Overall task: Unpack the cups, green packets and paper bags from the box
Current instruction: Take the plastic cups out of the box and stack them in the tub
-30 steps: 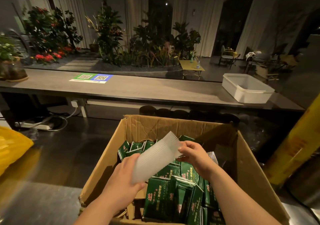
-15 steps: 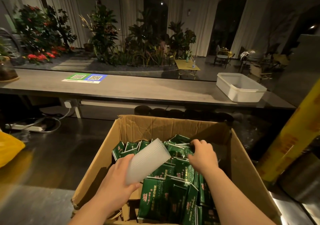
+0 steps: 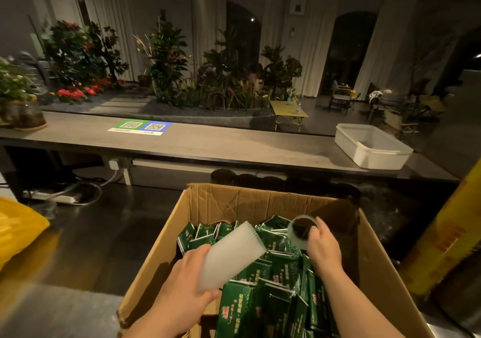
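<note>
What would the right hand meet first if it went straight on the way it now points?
Probably the far wall of the box. The right hand, gripping a small cup, points away over the green packets; depth is unclear.

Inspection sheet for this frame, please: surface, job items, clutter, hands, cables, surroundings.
Surface: dark worktop left of cardboard box; grey counter behind.
Job's things: box open, full of green packets; paper bags not made out.
Clutter: yellow bag at left; white tub and QR sheet on counter.
Hands: left hand holds stack of cups; right hand grips single cup over the packets.
Cables: power strip with leads under counter.
Surroundings: dim room, plants, chairs.
</note>
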